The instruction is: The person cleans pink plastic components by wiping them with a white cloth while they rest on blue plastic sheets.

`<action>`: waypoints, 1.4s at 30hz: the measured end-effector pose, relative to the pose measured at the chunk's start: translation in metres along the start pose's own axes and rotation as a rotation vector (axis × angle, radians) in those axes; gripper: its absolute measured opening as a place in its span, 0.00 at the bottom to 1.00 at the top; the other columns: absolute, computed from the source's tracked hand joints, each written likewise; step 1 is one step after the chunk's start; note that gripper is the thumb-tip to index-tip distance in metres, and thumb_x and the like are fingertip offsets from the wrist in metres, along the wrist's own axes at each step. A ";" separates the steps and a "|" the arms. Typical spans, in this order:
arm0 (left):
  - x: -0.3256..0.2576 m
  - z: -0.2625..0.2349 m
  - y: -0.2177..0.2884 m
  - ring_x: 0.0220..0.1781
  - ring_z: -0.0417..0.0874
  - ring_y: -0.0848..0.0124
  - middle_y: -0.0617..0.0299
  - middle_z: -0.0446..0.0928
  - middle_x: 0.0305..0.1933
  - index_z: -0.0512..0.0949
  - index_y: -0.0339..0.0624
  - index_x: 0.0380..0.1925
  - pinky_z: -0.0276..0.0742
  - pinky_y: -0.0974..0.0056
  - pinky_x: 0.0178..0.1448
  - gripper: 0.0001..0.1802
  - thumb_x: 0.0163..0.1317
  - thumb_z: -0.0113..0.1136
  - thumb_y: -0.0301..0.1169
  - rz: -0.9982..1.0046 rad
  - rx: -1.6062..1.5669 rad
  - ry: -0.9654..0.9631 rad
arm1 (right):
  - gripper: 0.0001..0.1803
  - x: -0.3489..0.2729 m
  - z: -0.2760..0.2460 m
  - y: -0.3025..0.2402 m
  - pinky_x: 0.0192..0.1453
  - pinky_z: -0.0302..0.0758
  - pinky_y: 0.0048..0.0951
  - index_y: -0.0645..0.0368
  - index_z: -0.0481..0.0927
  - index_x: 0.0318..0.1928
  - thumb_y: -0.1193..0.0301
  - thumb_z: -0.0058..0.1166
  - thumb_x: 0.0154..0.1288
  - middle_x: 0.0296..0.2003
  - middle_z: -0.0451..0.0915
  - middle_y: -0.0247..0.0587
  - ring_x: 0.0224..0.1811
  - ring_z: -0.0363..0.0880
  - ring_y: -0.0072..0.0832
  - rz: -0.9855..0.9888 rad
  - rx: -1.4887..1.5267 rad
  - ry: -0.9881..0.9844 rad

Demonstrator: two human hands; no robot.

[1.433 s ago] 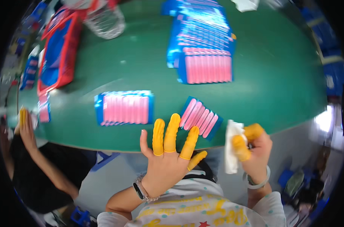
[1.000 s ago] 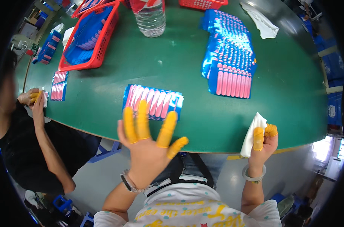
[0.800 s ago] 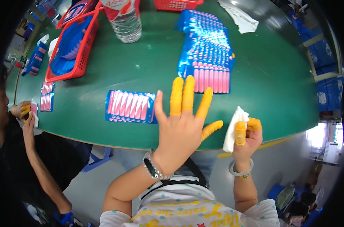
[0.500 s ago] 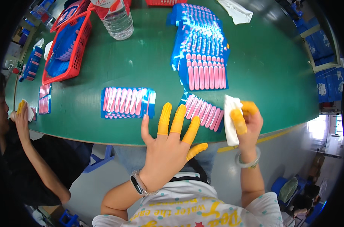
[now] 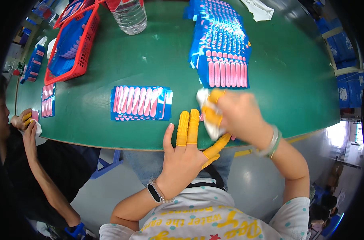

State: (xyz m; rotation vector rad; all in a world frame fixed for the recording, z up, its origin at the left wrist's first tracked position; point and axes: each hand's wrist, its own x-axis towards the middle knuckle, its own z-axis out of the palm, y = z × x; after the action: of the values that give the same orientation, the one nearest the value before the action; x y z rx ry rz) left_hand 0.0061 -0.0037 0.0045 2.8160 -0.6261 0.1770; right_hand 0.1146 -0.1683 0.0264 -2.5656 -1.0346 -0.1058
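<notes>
My right hand [image 5: 242,116], blurred by motion and with yellow finger cots on, grips a folded white cloth [image 5: 214,131]. The cloth covers most of a small blue sheet with pink strips; only bits of pink [image 5: 202,117] show around it. My left hand [image 5: 182,160] has stretched fingers in yellow cots and a bare thumb. Its fingers lie at the left and lower edge of that sheet, beside the cloth. To the left of it lies a small stack of blue sheets with pink rounded strips [image 5: 140,102]. A long fanned row of similar sheets [image 5: 226,74] spreads beyond my right hand.
A red plastic basket [image 5: 83,60] with blue sheets stands at the far left, beside a clear water bottle [image 5: 132,20]. Another white cloth [image 5: 262,11] lies at the back right. On the left, a person's hands [image 5: 26,122] work over the green table [image 5: 158,60].
My right hand has swung left with the cloth, from beside the small sheet to over it. My left hand has shifted slightly right. The neighbouring person's two hands have come together.
</notes>
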 end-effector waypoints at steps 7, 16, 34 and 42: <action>0.000 0.003 0.000 0.72 0.66 0.49 0.38 0.67 0.67 0.68 0.86 0.65 0.53 0.39 0.72 0.28 0.64 0.55 0.47 0.007 0.065 -0.025 | 0.11 -0.012 -0.001 -0.018 0.26 0.75 0.33 0.54 0.77 0.31 0.65 0.63 0.50 0.23 0.78 0.38 0.24 0.81 0.32 -0.159 -0.184 0.050; 0.000 0.004 -0.002 0.74 0.61 0.46 0.34 0.61 0.70 0.73 0.87 0.61 0.44 0.38 0.72 0.29 0.57 0.64 0.51 0.047 0.074 -0.055 | 0.09 -0.005 -0.003 -0.001 0.25 0.74 0.35 0.54 0.78 0.32 0.67 0.62 0.52 0.22 0.76 0.36 0.23 0.80 0.33 -0.183 -0.166 0.045; 0.001 0.005 -0.001 0.72 0.63 0.46 0.34 0.61 0.69 0.72 0.87 0.62 0.48 0.38 0.70 0.30 0.57 0.63 0.53 0.043 0.119 -0.084 | 0.11 -0.007 0.004 -0.015 0.25 0.76 0.35 0.56 0.77 0.33 0.67 0.63 0.52 0.23 0.78 0.40 0.22 0.81 0.35 -0.082 -0.129 0.064; 0.001 0.002 -0.004 0.73 0.60 0.46 0.35 0.61 0.70 0.75 0.85 0.59 0.46 0.36 0.72 0.27 0.58 0.64 0.49 0.052 0.094 -0.099 | 0.13 -0.007 0.005 -0.007 0.25 0.75 0.38 0.55 0.77 0.37 0.69 0.64 0.52 0.24 0.79 0.40 0.25 0.81 0.39 -0.054 -0.100 0.094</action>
State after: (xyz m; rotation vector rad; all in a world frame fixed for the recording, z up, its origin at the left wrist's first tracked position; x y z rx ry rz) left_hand 0.0092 -0.0013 0.0023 2.9149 -0.7314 0.0781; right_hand 0.1045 -0.1660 0.0224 -2.5940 -1.0886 -0.2969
